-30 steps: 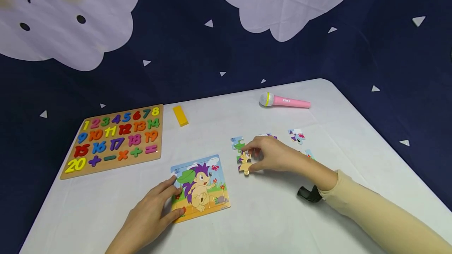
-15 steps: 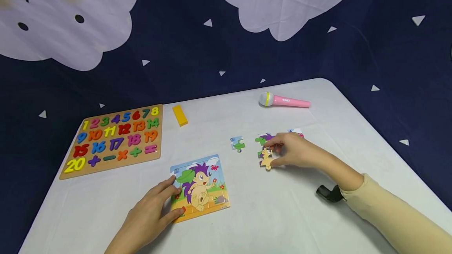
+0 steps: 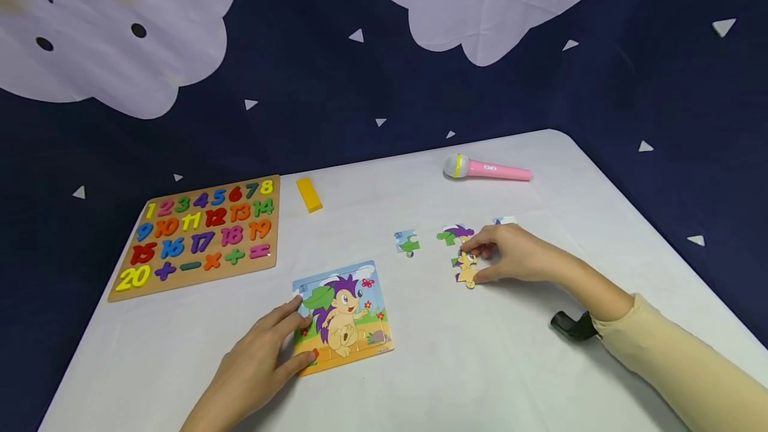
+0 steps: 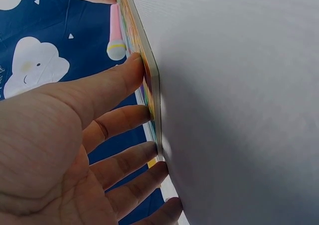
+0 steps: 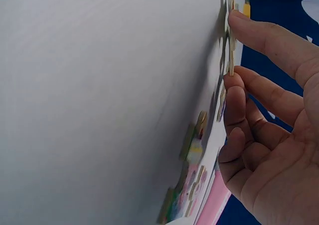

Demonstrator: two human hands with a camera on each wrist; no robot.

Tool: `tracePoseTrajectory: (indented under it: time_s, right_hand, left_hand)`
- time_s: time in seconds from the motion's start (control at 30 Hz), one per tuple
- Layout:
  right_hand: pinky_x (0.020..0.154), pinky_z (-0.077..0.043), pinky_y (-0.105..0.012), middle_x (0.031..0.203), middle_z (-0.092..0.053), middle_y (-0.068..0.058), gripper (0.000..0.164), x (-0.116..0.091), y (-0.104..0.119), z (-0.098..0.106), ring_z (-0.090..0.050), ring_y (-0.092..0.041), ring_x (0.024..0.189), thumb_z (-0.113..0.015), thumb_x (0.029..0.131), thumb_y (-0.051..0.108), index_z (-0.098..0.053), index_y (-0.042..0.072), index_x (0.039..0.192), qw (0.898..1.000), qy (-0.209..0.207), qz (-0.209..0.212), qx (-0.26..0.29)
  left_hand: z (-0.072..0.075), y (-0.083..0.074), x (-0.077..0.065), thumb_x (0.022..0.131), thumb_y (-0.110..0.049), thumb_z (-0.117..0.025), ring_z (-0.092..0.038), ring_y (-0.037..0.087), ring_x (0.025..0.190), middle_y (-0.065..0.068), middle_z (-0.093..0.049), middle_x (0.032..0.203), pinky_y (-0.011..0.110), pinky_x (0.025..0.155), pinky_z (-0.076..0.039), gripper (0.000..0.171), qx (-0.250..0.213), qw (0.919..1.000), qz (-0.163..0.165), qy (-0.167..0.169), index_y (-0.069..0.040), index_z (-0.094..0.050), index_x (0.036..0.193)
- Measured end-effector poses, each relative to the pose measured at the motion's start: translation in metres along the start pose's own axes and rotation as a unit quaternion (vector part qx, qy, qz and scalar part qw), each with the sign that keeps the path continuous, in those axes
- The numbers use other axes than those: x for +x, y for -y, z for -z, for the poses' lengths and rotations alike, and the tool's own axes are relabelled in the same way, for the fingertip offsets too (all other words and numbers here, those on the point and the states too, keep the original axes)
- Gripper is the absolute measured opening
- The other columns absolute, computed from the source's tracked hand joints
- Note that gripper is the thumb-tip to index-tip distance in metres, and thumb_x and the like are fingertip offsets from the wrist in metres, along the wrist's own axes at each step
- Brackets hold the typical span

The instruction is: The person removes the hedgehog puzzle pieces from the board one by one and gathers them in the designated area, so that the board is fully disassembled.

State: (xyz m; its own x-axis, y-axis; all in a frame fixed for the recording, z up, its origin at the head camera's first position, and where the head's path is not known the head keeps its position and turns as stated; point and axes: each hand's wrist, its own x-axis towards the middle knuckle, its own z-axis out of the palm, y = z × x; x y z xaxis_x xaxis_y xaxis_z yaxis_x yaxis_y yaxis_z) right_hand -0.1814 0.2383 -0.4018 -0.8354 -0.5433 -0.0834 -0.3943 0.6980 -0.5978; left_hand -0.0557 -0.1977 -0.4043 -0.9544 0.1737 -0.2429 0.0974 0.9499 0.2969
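Start with the head view: on the white counter (image 3: pixel 414 365), find the hedgehog-face piece (image 3: pixel 466 268), clamped between thumb and fingertips of the right hand (image 3: pixel 516 253), just below the purple-spiked piece (image 3: pixel 459 233). Treat this, most likely, as lining up two neighbours: match knob to notch before pressing, and nudge rather than force. Leave the leaf piece (image 3: pixel 407 243), off to the left, undisturbed. Compare colours with the hedgehog picture board (image 3: pixel 345 315), steadied under the spread, relaxed fingers of the left hand (image 3: pixel 255 351).

Next, the left wrist view: thumb and fingers well apart, lying along the board's edge without a tight grip. Rest lightly here, so as not to skew the board.

Last, the right wrist view: piece seen edge-on, gripped at opposite edges by thumb and forefinger, seemingly just off the counter. Lower it level, to avoid catching a knob on its neighbour
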Motion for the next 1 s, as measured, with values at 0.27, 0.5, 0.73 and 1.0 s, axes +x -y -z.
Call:
tracePoseTrajectory:
  time_s: [0.27, 0.5, 0.73, 1.0]
  right_hand:
    - [0.080, -0.053, -0.025, 0.103, -0.073, 0.005, 0.048, -0.0008, -0.0039, -0.0003, -0.060, -0.011, 0.091, -0.096, 0.080, 0.020, -0.080, 0.008, 0.123, 1.000, -0.004, 0.010, 0.003]
    - [0.080, -0.052, -0.025, 0.103, -0.073, 0.006, 0.049, -0.0015, -0.0056, -0.0035, -0.060, -0.011, 0.091, -0.097, 0.080, 0.021, -0.080, 0.008, 0.124, 1.000, -0.008, 0.010, 0.005]
    - [0.081, -0.052, -0.027, 0.099, -0.072, 0.006, 0.049, 0.0002, -0.0040, -0.0041, -0.060, -0.012, 0.091, -0.097, 0.079, 0.021, -0.080, 0.009, 0.122, 1.000, -0.008, 0.010, 0.004]
    - [0.083, -0.054, -0.027, 0.103, -0.073, 0.006, 0.047, 0.0014, -0.0029, -0.0033, -0.061, -0.011, 0.093, -0.097, 0.078, 0.021, -0.080, 0.010, 0.121, 1.000, -0.005, 0.004, -0.007]
  left_hand:
    - [0.0016, -0.0010, -0.0008, 0.088, -0.046, -0.087, -0.051, 0.039, 0.150, 0.008, -0.050, 0.167, 0.069, 0.110, -0.052, 0.052, 0.000, 1.0000, -0.001, -0.003, -0.024, -0.073, 0.133]
    - [0.0010, 0.0004, -0.0008, 0.089, -0.048, -0.086, -0.051, 0.039, 0.150, 0.008, -0.049, 0.168, 0.069, 0.111, -0.052, 0.053, -0.004, 1.0000, -0.003, 0.000, -0.025, -0.072, 0.134]
    - [0.0008, 0.0013, -0.0026, 0.089, -0.048, -0.086, -0.052, 0.039, 0.150, 0.008, -0.050, 0.167, 0.069, 0.109, -0.053, 0.052, -0.004, 0.9999, -0.008, -0.006, -0.025, -0.072, 0.134]
    - [0.0005, 0.0018, -0.0028, 0.090, -0.049, -0.085, -0.052, 0.039, 0.150, 0.008, -0.050, 0.167, 0.070, 0.107, -0.054, 0.052, -0.005, 0.9998, -0.015, -0.012, -0.024, -0.072, 0.134]
